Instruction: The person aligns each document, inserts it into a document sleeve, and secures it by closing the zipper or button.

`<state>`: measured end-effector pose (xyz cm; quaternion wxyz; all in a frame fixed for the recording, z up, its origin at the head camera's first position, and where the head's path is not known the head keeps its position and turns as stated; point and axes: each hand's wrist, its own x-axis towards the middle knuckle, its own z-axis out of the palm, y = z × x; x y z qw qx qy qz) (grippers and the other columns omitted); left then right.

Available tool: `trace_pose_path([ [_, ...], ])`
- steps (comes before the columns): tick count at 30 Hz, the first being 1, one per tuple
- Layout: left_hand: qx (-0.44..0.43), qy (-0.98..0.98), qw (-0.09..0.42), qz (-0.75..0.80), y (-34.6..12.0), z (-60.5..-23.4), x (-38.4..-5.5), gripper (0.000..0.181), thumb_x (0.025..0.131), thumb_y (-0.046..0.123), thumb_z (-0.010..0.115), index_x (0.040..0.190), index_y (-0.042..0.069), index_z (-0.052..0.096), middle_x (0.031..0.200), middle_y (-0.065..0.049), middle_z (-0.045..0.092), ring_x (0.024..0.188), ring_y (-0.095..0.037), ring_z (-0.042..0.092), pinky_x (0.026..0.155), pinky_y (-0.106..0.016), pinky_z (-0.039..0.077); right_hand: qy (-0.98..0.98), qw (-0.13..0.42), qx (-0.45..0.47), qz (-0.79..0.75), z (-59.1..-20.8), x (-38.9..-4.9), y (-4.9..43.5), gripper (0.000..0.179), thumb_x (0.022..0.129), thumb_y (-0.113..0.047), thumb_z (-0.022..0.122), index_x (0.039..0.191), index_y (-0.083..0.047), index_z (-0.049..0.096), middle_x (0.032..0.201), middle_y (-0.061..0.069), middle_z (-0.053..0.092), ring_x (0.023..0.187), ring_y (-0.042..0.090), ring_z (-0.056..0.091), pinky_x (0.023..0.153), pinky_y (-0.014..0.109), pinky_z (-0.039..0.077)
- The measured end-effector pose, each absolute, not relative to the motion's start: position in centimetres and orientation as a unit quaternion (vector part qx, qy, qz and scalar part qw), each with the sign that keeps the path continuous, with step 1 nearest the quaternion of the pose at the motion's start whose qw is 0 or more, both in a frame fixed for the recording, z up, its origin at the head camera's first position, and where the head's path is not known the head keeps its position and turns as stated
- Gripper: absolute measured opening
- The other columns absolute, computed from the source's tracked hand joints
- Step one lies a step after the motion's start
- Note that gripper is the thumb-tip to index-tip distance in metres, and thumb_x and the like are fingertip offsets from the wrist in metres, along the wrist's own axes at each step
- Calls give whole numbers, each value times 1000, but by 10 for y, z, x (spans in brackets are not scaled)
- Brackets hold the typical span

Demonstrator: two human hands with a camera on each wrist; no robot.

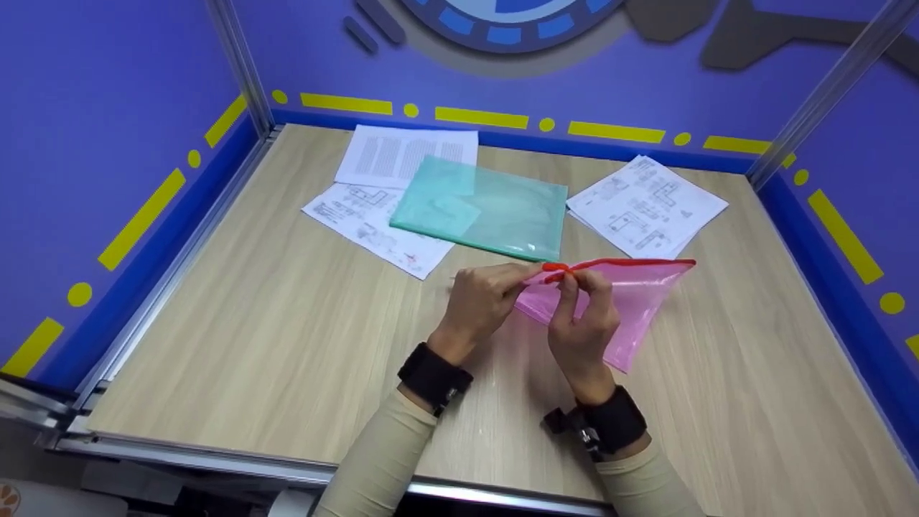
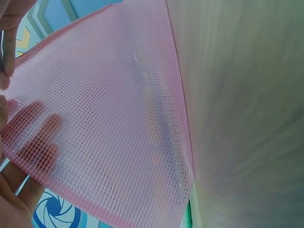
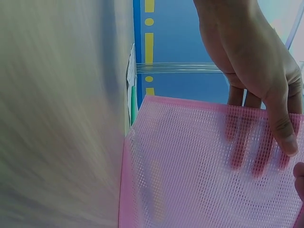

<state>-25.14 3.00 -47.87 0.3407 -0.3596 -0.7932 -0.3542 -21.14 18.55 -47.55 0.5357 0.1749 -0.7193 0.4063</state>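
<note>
A pink mesh zip pouch [image 1: 639, 301] with a red zip along its top edge hangs upright between both hands. My left hand [image 1: 482, 305] pinches the pouch's top left corner, thumb in front and fingers behind the mesh, as the right wrist view shows. Close beside it, my right hand [image 1: 585, 327] pinches the red zip [image 1: 556, 268] between thumb and forefinger near its left end. The right part of the zip edge [image 1: 646, 262] stretches out past the right hand. The pouch's lower edge [image 2: 183, 118] comes down close to the tabletop in the left wrist view.
Behind the hands lies a green clear zip pouch [image 1: 495, 208], partly over printed sheets [image 1: 377, 237] at the left. More sheets with drawings [image 1: 657, 205] lie at the back right. Purple panels [image 1: 531, 93] and metal posts [image 1: 248, 64] border the wooden table [image 1: 287, 345].
</note>
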Motion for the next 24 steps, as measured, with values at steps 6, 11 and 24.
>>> trace_pose_path([
  [6,-362,-787,345,-363,30,-478,-251,29,98,12,78,126,15,80,105,-1,81,87,-13,78,73,-25,61,-738,492,158,434,-479,-215,189,13,106,0,56,115,5,49,96,18,66,84,25,72,88,21,56],
  [11,-361,-786,341,-369,29,-478,-251,29,99,13,76,127,14,79,110,-2,81,91,-14,78,79,-25,60,-740,487,166,432,-482,-218,191,14,110,-7,54,117,3,47,100,20,66,91,29,75,91,23,57],
  [24,-373,-744,345,-435,30,-474,-250,31,101,15,73,131,11,77,117,-5,79,104,-16,77,90,-21,56,-703,526,264,400,-474,-221,192,23,113,-25,52,116,-2,48,103,20,64,93,32,61,91,24,50],
])
